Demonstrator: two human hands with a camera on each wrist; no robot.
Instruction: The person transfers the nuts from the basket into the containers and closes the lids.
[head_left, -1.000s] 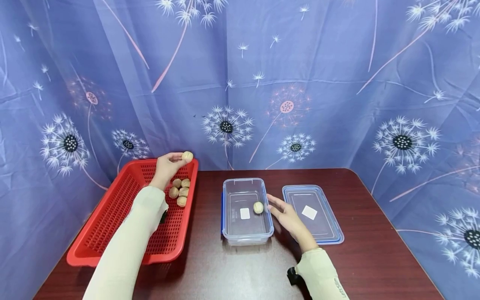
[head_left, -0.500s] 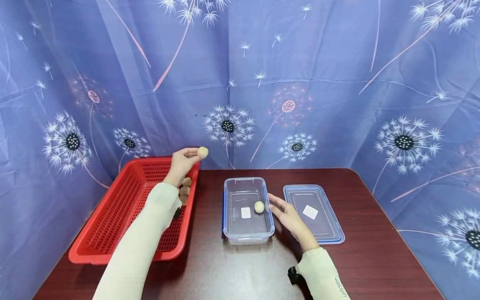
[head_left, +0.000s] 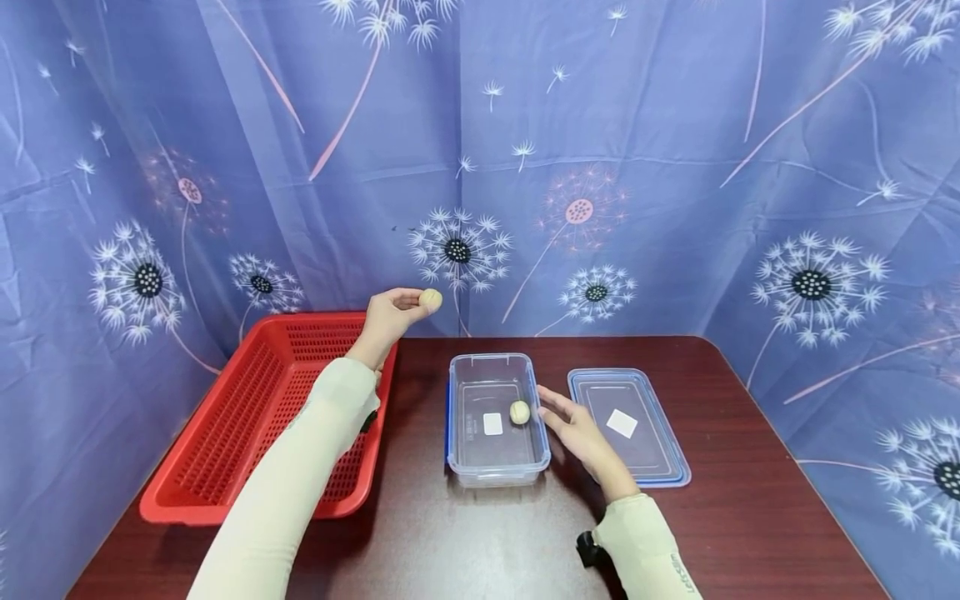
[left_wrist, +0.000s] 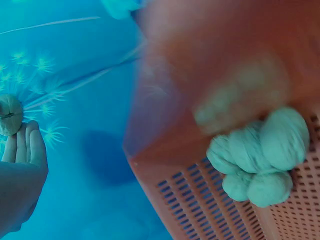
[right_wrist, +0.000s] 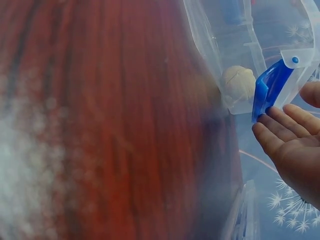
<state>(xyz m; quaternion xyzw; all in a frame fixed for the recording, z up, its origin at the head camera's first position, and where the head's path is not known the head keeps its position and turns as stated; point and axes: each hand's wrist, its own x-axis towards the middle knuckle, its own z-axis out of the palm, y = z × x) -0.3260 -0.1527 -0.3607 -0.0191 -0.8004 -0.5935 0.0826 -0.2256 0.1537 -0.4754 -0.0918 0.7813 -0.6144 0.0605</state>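
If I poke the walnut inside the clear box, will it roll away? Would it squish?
The walnut would probably roll, because it looks round and sits on a flat bottom. It likely wouldn't get far, since the clear box has walls all around it. It probably wouldn't squish, as its lined surface looks like a hard shell.

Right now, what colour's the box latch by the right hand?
Blue latch, clearest in the right wrist view.

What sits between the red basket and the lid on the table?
The clear box stands there, one walnut inside it, with the right hand at the side nearest the lid. The head view shows this.
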